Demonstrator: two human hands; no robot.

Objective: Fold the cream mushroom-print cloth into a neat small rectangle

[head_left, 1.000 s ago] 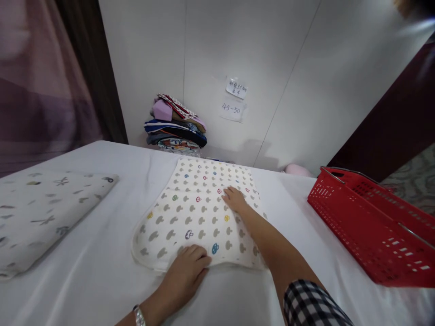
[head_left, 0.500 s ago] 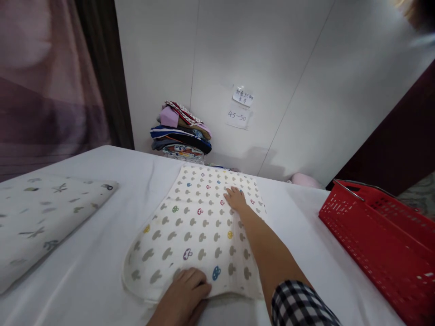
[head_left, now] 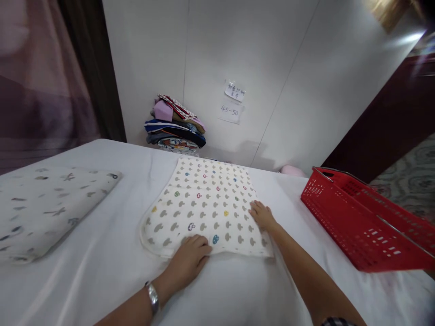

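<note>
Mushroom-print cloth (head_left: 204, 206): lies spread in front of you on the white table cover (head_left: 125, 203), its far end at or close to the table's far edge, its near left corner rounded and showing more than one rim, so it looks layered.

Your left hand (head_left: 192, 253): rests on the near edge with the fingers slightly bent over the fabric; you may be only pressing, or pinching the rim, and I cannot tell which because the thumb side is hidden.

Your right hand (head_left: 263, 216): lies loose and unclenched, fingers spread along the cloth's right edge, grasping nothing that shows.

Step in hand: you seem to be smoothing and squaring the cloth, one hand steadying the near edge while the other works the right side.

Next move: it would call for flat, light pressure toward the right edge, with your left hand anchoring the fabric so that the layers do not slip; the rounded left corner looks least squared.

Patterned folded cloth (head_left: 54, 199): sits on the table to your left, apart from the one you are touching.

Red basket (head_left: 340, 226): stands to your right, clear of your forearm, its inside mostly hidden from you.

Fabric stack (head_left: 176, 124): rises beyond the table against the wall, left of the paper note (head_left: 230, 112) reading "45-50".
</note>
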